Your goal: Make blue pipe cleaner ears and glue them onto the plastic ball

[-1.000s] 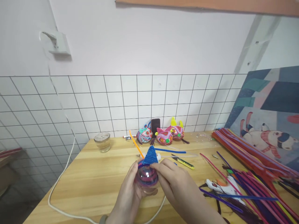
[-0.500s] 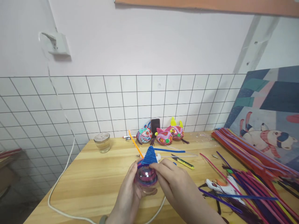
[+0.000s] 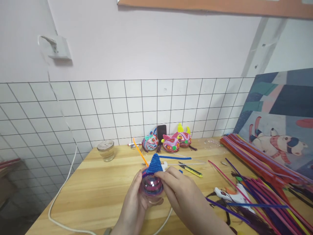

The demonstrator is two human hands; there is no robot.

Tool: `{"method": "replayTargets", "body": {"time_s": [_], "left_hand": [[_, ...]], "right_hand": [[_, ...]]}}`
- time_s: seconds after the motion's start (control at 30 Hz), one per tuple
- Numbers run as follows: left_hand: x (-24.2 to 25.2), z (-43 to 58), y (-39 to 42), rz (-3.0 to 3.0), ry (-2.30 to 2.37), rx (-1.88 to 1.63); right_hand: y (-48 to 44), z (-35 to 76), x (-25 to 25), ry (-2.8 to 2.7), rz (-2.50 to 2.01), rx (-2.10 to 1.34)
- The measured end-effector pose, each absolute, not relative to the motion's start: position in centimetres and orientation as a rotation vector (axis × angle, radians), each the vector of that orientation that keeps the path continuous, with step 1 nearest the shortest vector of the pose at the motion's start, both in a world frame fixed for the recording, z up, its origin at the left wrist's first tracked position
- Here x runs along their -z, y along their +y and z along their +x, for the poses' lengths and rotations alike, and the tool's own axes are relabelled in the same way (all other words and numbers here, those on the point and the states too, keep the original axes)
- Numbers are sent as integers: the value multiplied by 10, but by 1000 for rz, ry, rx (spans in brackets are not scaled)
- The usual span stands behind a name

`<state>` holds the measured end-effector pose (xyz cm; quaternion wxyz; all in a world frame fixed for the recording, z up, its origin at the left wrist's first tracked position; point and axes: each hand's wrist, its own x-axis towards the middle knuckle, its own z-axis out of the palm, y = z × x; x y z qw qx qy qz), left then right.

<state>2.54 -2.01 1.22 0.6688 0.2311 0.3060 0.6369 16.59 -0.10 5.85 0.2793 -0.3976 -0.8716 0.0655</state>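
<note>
A clear plastic ball (image 3: pixel 152 185) with pink and dark blue bands of pipe cleaner is held low over the table. My left hand (image 3: pixel 134 192) cups it from the left and below. On top of the ball stands a blue pipe-cleaner triangle (image 3: pixel 155 164). My right hand (image 3: pixel 174 184) has its fingers closed at the triangle's lower right edge, pressing against the ball. An orange pipe cleaner (image 3: pixel 140 151) sticks up just behind the triangle's left side. Right of the hands lies a yellow craft knife (image 3: pixel 190 169).
Three decorated balls (image 3: pixel 171 143) and a phone (image 3: pixel 161 134) stand by the tiled wall. A glass jar (image 3: pixel 106 150) is at the back left. At right lie a white hot glue gun (image 3: pixel 232 195) and many pipe cleaners (image 3: pixel 269 195). A white cable (image 3: pixel 52 204) crosses the left side.
The view has shifted slightly. Both hands keep the same hold on the ball and the blue triangle.
</note>
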Motion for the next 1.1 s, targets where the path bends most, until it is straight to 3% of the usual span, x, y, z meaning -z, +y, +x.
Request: {"method": "replayTargets", "body": {"time_s": [1.1], "left_hand": [[-11,25,-20,524,693,-1446]], "right_hand": [[1,167,-55,-2349,-1057,-222]]}}
